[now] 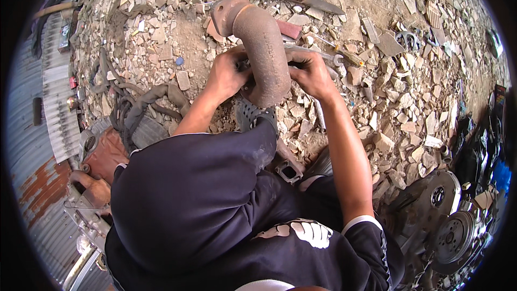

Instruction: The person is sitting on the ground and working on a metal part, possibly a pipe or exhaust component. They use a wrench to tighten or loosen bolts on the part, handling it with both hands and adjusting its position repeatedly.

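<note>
A rusty, curved metal pipe (263,43) with a flange at its upper end stands in front of my bent knee. My left hand (229,74) is closed against its lower left side, the blackened fingertips partly hidden behind the metal. On the opposite side my right hand (312,74) grips the pipe with bent fingers, also darkened by grime. The pipe's lower end and what the fingertips touch there are hidden. A perforated grey shoe (246,114) shows just under the pipe. Between my legs lies another metal pipe with a square-holed flange (289,172).
Broken tile and stone rubble covers the ground. A wire brush (304,0) lies beyond the pipe, with an open-end wrench (339,60) beside my right hand. Dark hoses (156,97) and corrugated sheet (33,145) are at left. Engine parts with a round pulley (451,237) stand at lower right.
</note>
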